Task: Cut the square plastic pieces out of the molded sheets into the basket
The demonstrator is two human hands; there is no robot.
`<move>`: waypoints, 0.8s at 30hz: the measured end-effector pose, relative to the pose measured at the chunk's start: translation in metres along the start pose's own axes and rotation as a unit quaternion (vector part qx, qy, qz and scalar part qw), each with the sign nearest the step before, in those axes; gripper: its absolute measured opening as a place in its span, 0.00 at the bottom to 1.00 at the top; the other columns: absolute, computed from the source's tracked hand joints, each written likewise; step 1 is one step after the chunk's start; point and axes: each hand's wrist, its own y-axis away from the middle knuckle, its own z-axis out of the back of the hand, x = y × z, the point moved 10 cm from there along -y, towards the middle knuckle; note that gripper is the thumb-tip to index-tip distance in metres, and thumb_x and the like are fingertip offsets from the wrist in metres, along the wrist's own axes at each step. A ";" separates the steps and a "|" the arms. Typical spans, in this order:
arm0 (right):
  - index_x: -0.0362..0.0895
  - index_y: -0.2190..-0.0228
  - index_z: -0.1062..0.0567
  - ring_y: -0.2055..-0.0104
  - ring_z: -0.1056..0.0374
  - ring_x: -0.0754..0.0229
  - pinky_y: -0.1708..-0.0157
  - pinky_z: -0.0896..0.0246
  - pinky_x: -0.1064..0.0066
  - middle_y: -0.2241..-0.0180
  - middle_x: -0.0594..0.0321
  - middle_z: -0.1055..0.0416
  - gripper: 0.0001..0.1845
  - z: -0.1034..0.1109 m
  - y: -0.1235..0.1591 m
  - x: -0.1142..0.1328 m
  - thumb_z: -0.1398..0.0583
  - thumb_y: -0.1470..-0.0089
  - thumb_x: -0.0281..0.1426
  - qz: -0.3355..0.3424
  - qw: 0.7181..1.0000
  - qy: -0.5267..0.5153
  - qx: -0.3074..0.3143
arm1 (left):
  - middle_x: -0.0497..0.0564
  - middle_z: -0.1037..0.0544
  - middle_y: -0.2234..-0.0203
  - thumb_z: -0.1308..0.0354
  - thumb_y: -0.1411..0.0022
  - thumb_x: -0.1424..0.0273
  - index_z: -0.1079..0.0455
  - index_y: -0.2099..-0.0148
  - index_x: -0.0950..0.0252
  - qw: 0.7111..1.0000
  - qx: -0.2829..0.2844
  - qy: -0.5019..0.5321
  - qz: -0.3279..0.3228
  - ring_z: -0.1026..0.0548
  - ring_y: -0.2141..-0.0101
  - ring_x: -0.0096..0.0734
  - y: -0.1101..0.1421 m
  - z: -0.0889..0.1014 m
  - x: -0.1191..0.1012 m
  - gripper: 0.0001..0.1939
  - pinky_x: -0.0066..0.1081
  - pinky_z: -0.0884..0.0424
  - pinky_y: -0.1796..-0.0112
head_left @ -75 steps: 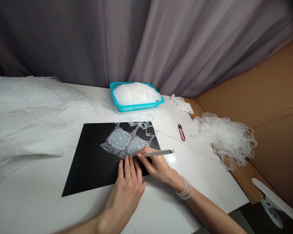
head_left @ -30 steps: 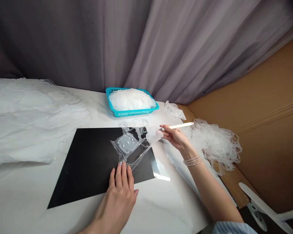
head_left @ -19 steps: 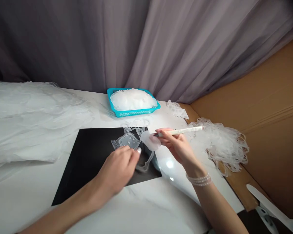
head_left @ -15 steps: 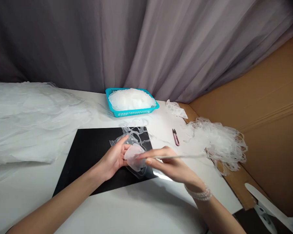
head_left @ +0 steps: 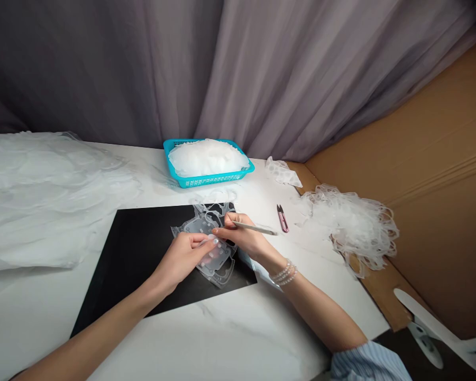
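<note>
A translucent moulded plastic sheet [head_left: 218, 263] with raised square pads lies on a black mat [head_left: 143, 254]. My left hand [head_left: 184, 257] rests on it, its fingers pinching one pad near the middle. My right hand [head_left: 244, 239] is closed round a thin white pen-like tool [head_left: 257, 229], whose tip points at the sheet beside the left fingertips. The two hands nearly touch. A bead bracelet sits on the right wrist.
A teal basket [head_left: 212, 179] heaped with white pieces stands at the back. Small pink snips [head_left: 282, 217] lie right of the mat. A pile of clear plastic trimmings [head_left: 351, 225] sits by the cardboard wall [head_left: 432, 174]. White sheets [head_left: 43, 196] cover the left side.
The right hand lifted a cut pad off the sheet and came back down. My left hand left the mat, took hold of the sheet, and both hands are now together on it.
</note>
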 end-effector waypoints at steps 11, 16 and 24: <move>0.47 0.79 0.47 0.71 0.29 0.58 0.72 0.41 0.73 0.79 0.68 0.39 0.25 0.031 0.011 -0.007 0.36 0.48 0.42 0.028 0.994 0.074 -0.080 | 0.53 0.16 0.67 0.34 0.45 0.56 0.20 0.59 0.67 0.977 -0.188 0.023 -0.102 0.20 0.59 0.46 0.022 0.049 -0.004 0.19 0.36 0.23 0.57; 0.47 0.80 0.45 0.71 0.31 0.58 0.73 0.42 0.72 0.80 0.67 0.38 0.23 0.041 0.015 0.001 0.39 0.45 0.41 0.064 0.978 0.162 -0.113 | 0.52 0.19 0.64 0.40 0.39 0.53 0.30 0.60 0.64 0.943 -0.285 0.060 -0.160 0.20 0.64 0.38 0.039 0.072 -0.004 0.18 0.34 0.22 0.62; 0.47 0.80 0.44 0.77 0.40 0.63 0.74 0.49 0.70 0.78 0.63 0.31 0.24 0.049 0.041 0.059 0.40 0.41 0.42 0.125 0.927 0.303 -0.184 | 0.51 0.19 0.65 0.41 0.36 0.55 0.31 0.58 0.63 0.958 -0.172 0.147 -0.175 0.20 0.64 0.37 0.048 0.043 -0.032 0.15 0.33 0.22 0.66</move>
